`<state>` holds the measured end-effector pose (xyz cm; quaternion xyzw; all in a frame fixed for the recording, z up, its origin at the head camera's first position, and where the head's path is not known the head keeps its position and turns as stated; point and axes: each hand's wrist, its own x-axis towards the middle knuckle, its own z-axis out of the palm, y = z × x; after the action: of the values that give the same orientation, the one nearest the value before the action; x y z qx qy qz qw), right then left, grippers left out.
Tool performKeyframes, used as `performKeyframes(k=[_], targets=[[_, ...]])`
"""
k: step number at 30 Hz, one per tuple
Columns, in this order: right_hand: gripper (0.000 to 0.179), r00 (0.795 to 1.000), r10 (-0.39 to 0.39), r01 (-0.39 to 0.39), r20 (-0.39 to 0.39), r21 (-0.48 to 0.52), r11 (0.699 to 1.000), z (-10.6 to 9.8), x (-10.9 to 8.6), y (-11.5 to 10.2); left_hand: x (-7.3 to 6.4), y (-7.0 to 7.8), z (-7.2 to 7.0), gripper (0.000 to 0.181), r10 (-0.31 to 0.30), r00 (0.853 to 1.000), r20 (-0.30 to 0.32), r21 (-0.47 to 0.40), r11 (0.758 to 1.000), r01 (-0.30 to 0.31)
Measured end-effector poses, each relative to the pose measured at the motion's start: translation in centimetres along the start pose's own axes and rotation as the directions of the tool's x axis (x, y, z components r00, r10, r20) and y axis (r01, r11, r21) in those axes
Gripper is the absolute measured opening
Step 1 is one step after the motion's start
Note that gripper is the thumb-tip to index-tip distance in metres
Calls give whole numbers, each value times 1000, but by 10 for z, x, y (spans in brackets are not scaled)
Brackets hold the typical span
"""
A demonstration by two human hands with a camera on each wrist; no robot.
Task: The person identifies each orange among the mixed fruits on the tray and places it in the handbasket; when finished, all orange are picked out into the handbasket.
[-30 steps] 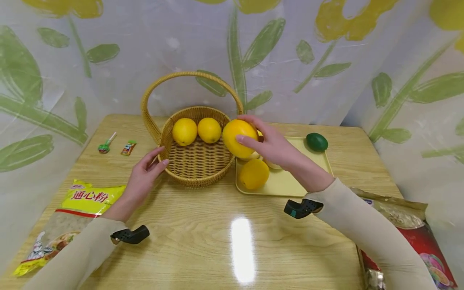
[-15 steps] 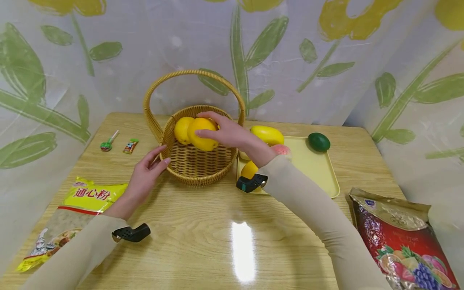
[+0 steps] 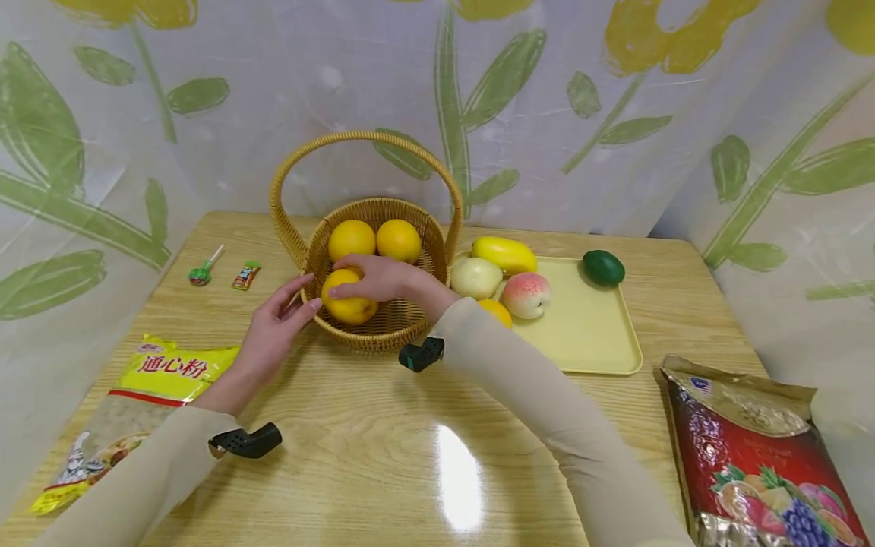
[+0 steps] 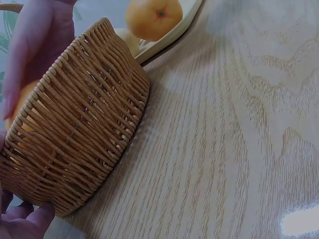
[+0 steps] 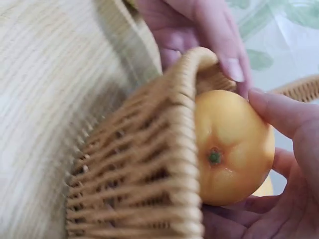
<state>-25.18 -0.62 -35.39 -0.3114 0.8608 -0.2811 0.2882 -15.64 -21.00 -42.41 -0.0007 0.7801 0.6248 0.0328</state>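
Observation:
A woven wicker basket with a tall hoop handle stands near the table's back edge. My left hand holds its left side, the thumb by the rim and fingertips against the outer wall in the left wrist view. Inside the basket's near left part, my right hand grips an orange. The right wrist view shows this orange just inside the rim, stem end toward the camera, thumb and fingers around it. Behind it in the basket lie two more oranges, one at left, the other at right.
Right of the basket, a pale yellow tray bears an orange, a peach, a mango, a whitish fruit and a dark green fruit. A lollipop, candy and two food bags, yellow and red, lie outward.
My right hand has carried the orange left from above the tray, over the basket and down into its near left part. My left hand has stayed at the basket's side.

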Motion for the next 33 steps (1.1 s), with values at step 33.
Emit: performKeyframes(k=[33], targets=[[69,999,-43,42,-11,-82,996,2,-13,3,1,-2,0,67,17,1000,-5,32,999,-17]])
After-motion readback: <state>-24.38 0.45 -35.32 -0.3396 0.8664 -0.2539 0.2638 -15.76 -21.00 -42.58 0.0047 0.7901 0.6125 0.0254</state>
